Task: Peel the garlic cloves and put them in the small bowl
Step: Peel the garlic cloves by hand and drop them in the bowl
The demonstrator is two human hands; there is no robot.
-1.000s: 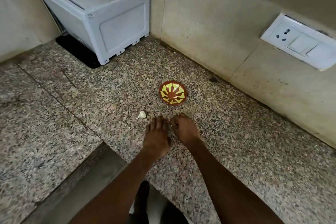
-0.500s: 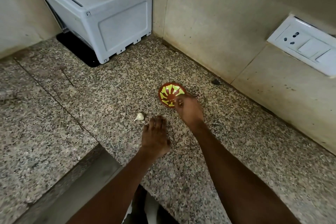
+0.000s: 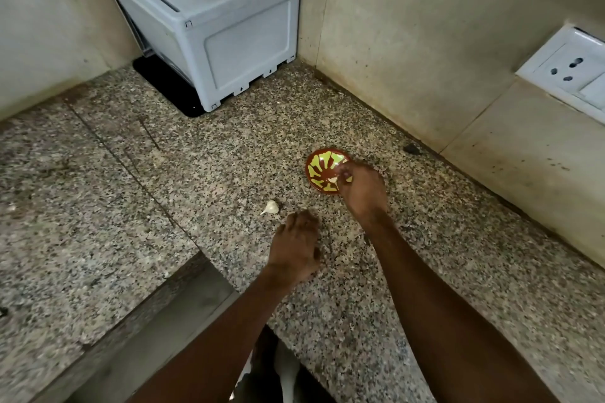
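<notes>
- Now the right hand point(image 3: 361, 193) reaches over the lower right rim of the small red bowl with a yellow-green pattern point(image 3: 322, 170), just right of the frame's centre; its fingertips seem to pinch a pale peeled clove point(image 3: 333, 180) inside the bowl, though the blur leaves that uncertain.
- Left and below the bowl, a white unpeeled garlic clove point(image 3: 271, 207) lies on the speckled granite counter point(image 3: 196, 173), its pointed tail aimed lower left.
- Nearer to it is the left hand point(image 3: 296, 247), just below and right of the clove, apart from it, fingers loosely bent and holding nothing.
- Judging by this, the left hand need only go up-left; nothing lies between.
- Farther off stand a grey plastic box point(image 3: 209, 20) at upper left and a white wall socket point(image 3: 566, 72) at right.
</notes>
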